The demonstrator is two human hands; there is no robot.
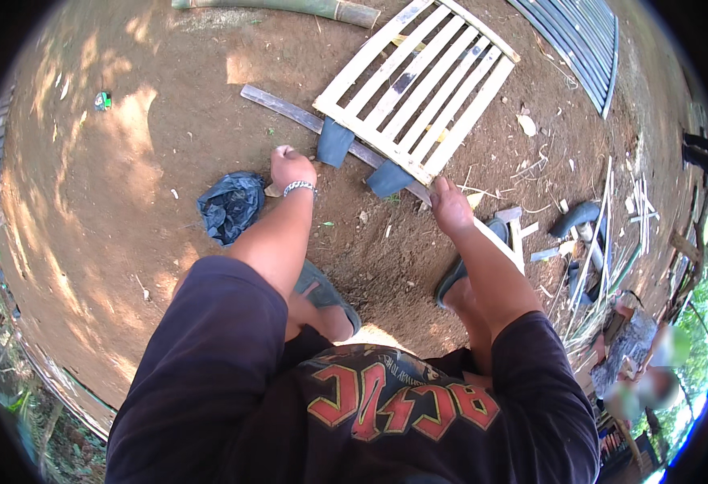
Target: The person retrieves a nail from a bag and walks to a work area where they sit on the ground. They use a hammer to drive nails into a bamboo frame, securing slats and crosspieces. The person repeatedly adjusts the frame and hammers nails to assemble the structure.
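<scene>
The bare brown dirt ground (128, 161) carries everything, dappled with patches of sunlight. A pale slatted bamboo frame (418, 81) lies flat on it near the top, its near edge over a long grey weathered wooden plank (289, 111) that runs slantwise beneath. A crumpled dark blue plastic bag (229, 206) sits on the dirt to the left, well apart from a small green scrap (102, 100) farther out. A thick green bamboo pole (289, 8) lies along the top edge. To the right, thin split bamboo strips and shavings (596, 242) are scattered loosely — beside a dark corrugated metal sheet (580, 40) at the upper right.
</scene>
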